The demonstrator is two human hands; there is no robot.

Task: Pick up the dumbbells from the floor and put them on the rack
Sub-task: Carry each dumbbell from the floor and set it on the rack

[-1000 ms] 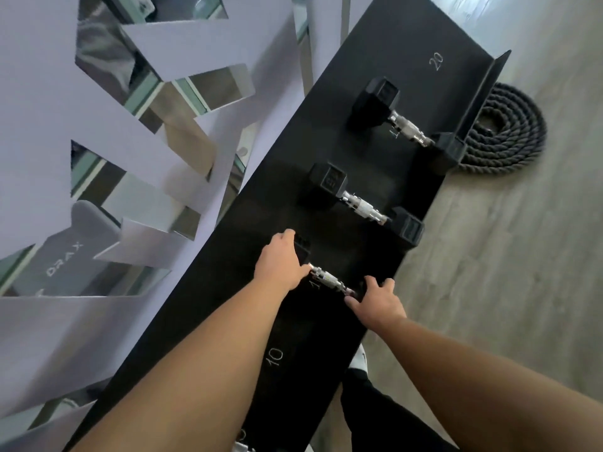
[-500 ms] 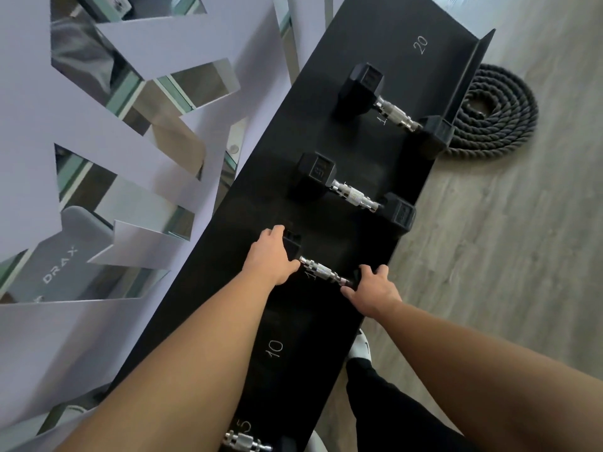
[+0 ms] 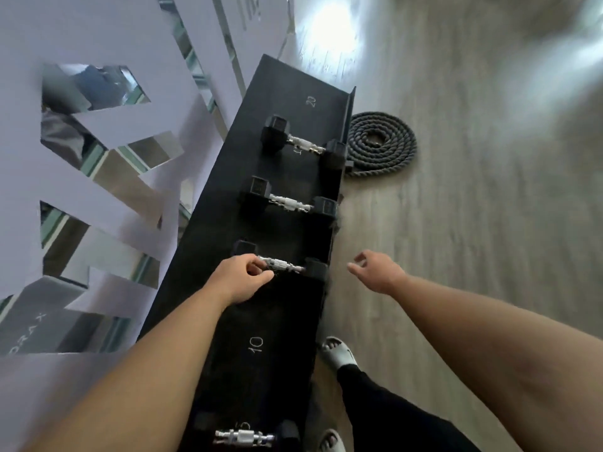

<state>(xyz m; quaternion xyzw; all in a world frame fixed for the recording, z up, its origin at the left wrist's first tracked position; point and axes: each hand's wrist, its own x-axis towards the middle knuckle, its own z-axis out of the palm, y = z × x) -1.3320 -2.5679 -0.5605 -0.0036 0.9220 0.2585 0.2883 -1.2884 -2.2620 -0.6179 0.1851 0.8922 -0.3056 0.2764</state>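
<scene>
A black rack shelf [image 3: 280,314] runs away from me, marked 10 and 20. Three black hex dumbbells with chrome handles lie across it: a far one [image 3: 298,145], a middle one [image 3: 288,203] and a near one [image 3: 285,266]. My left hand [image 3: 241,280] curls its fingers round the left end of the near dumbbell's handle. Off the rack, my right hand [image 3: 378,272] hangs over the floor to the right, fingers apart and holding nothing. Another dumbbell [image 3: 243,437] shows at the bottom edge of the shelf.
A coiled dark battle rope [image 3: 380,143] lies on the wood floor beside the rack's far end. A white wall with mirrored cut-outs [image 3: 98,177] borders the rack on the left. My foot in a white slipper [image 3: 339,355] stands by the rack's front edge.
My right hand let go of the near dumbbell's right head and swung right over the floor. My left hand slid from the left head to the handle. The view tilted up.
</scene>
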